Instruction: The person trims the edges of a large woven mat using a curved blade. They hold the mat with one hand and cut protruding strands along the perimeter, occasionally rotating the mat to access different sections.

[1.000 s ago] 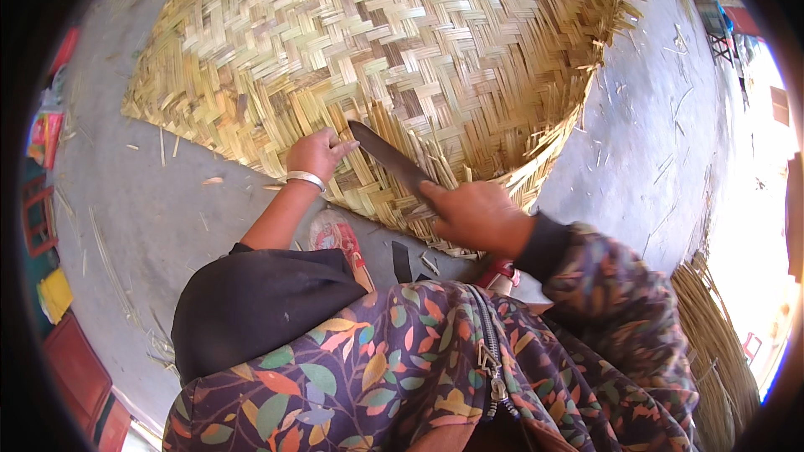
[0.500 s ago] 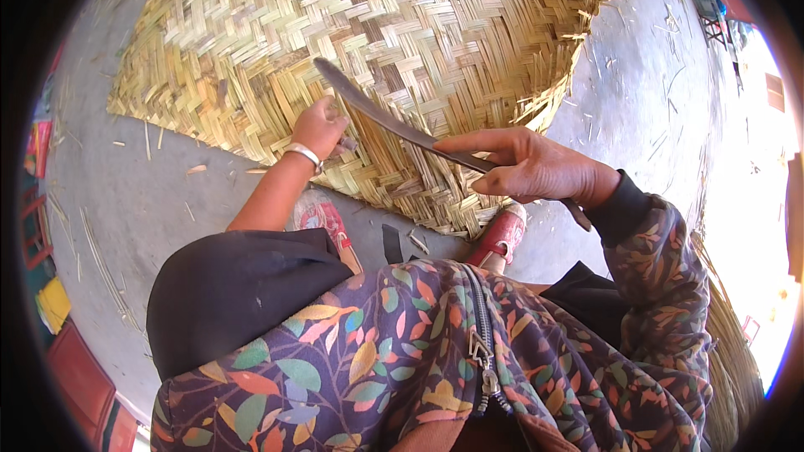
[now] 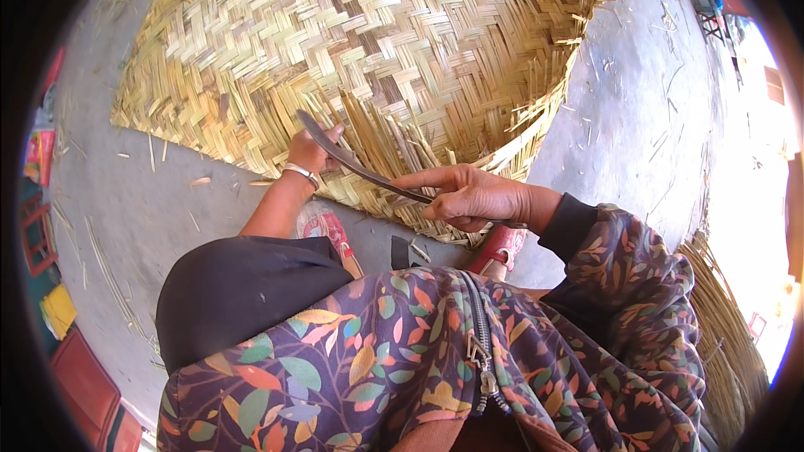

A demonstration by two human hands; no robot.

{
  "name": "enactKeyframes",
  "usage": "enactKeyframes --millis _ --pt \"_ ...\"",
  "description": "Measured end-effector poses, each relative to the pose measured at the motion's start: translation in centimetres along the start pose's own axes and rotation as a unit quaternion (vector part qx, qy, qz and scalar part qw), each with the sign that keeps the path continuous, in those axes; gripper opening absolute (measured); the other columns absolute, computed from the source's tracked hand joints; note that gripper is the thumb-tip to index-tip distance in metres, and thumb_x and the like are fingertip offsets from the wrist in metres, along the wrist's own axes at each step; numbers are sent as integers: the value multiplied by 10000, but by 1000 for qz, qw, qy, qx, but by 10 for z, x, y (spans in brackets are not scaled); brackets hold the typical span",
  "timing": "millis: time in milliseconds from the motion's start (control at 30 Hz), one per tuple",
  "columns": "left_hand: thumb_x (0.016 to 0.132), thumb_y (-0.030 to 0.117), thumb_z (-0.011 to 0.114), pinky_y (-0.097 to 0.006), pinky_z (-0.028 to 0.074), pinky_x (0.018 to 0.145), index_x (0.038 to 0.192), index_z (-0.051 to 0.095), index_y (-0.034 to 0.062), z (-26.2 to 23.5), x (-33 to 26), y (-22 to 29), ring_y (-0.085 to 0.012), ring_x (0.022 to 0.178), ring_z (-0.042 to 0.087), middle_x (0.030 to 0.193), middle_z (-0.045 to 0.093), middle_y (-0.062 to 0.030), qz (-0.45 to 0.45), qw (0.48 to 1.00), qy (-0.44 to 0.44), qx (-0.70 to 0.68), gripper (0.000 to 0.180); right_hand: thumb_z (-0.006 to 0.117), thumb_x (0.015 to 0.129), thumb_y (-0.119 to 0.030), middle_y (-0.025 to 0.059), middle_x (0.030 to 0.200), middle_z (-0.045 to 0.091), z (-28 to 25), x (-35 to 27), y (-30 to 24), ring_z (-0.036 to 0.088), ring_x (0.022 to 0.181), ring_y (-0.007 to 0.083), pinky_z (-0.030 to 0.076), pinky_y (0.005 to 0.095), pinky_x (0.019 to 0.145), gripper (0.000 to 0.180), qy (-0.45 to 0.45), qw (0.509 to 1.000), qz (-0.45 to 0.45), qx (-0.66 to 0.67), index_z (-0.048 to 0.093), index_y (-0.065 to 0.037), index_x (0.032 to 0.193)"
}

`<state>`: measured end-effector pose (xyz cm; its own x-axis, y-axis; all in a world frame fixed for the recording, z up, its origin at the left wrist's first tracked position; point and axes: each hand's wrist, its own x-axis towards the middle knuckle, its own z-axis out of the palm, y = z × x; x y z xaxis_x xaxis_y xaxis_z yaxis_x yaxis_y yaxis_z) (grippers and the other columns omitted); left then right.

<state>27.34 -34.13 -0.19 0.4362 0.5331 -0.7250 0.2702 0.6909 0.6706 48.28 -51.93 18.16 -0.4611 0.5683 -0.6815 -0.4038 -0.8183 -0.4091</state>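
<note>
A large woven mat [image 3: 402,25] of pale, flat plant strips lies in front of me, its near edge rough with loose strip ends. My right hand [image 3: 473,197] grips a long, curved, dark knife [image 3: 356,166], the forefinger stretched along its back. The blade points left over the mat's near edge, and its tip overlaps my left hand. My left hand [image 3: 311,152], with a pale bangle [image 3: 301,174] at the wrist, is closed at that edge. What its curled fingers hold is hidden behind the blade and the hand itself.
My red shoes [image 3: 502,247] stand at the mat's near edge. Cut scraps [image 3: 199,182] lie about the grey floor [image 3: 218,213]. A bundle of long dry stalks [image 3: 724,343] lies at the lower right. Red furniture [image 3: 84,377] and a yellow object [image 3: 59,311] are at the left rim.
My right hand and the knife have moved left and nearer to me, bringing the blade down to my left hand. My left hand has shifted slightly nearer to me and closed more.
</note>
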Motion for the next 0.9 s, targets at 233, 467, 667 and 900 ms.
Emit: enactKeyframes --millis 233,467,667,900 --pt "956 186 592 -271 501 434 1012 534 9 15 2 8 -152 559 657 771 609 -60 47 980 -15 194 195 625 885 -119 -81 628 488 6 0 3 351 459 18 258 197 419 579 -14 999 26 -34 459 -122 1440" --pt "932 201 636 -221 494 496 1053 590 91 7 -11 15 -70 612 609 803 612 25 -49 991 -125 15 169 612 894 -61 -91 679 504 27 0 5 350 497 -3 265 184 434 558 -24 999 40 -19 472 -116 1431" --pt "921 217 672 -254 535 478 950 606 33 3 -14 1 -132 588 656 788 662 -44 -38 996 -50 65 198 620 895 -63 -84 697 515 16 6 9 354 495 -4 256 194 431 561 6 998 46 -38 473 -127 1433" --pt "893 228 718 -250 520 513 830 580 81 3 -18 -4 -142 663 687 799 656 -26 15 1000 1 5 212 647 869 -189 -4 725 564 -9 20 9 486 596 68 407 245 546 528 140 975 19 -170 539 -94 1377"
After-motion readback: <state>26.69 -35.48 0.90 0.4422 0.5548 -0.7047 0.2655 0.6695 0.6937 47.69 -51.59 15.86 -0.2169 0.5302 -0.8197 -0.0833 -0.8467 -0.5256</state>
